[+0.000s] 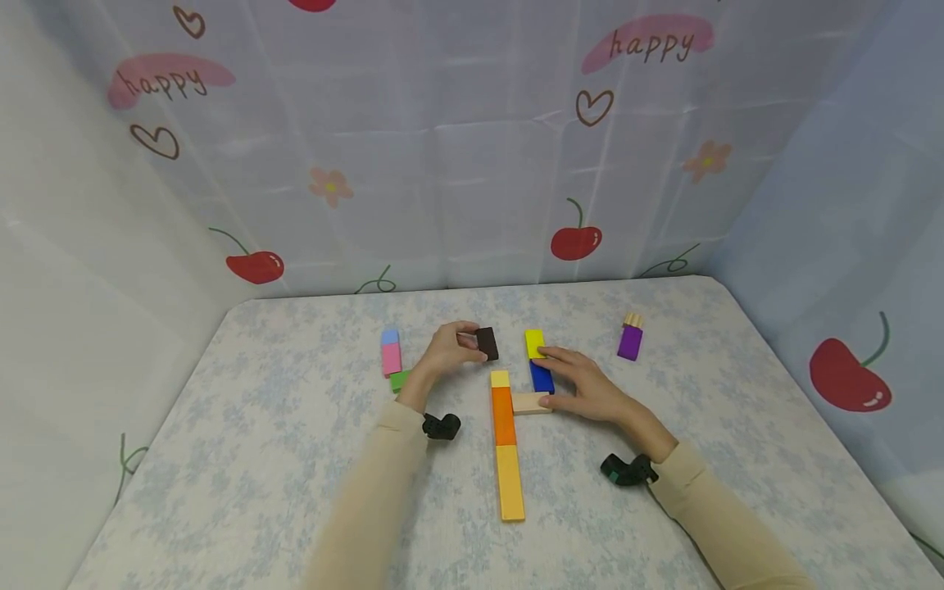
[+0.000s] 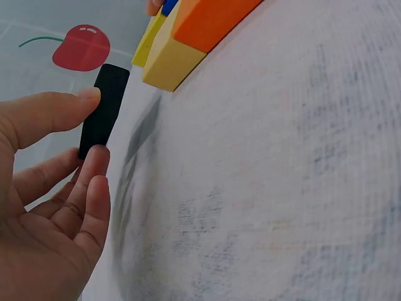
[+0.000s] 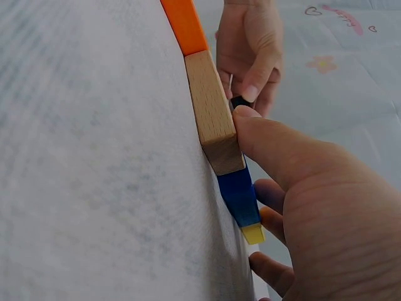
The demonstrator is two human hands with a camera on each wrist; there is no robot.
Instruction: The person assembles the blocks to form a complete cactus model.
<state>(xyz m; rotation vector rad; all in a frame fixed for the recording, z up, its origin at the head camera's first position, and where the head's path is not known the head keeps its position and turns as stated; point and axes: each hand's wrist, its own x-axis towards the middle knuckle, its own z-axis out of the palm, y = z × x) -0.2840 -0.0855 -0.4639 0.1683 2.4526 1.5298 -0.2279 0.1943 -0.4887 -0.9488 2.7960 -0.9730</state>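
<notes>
My left hand [image 1: 450, 348] pinches a dark brown block [image 1: 487, 343] between thumb and fingertips; in the left wrist view the block [image 2: 105, 110] looks almost black and is held over the table. My right hand [image 1: 586, 383] lies palm down with its fingers extended. Its thumb touches a plain wooden block [image 1: 528, 403], while other fingers reach over a blue block [image 1: 542, 378] and a bright yellow block [image 1: 534, 340]. The wooden block joins a line made of a pale yellow block [image 1: 500, 378], an orange block [image 1: 504, 416] and a longer light-orange piece [image 1: 510, 483].
Left of the left hand lie a light blue block [image 1: 390, 336], a pink block [image 1: 392, 359] and a green block [image 1: 399, 381]. Toward the back right is a purple block [image 1: 630, 342] with small tan sticks [image 1: 633, 320] at its end. A printed curtain [image 1: 450, 164] hangs behind the table.
</notes>
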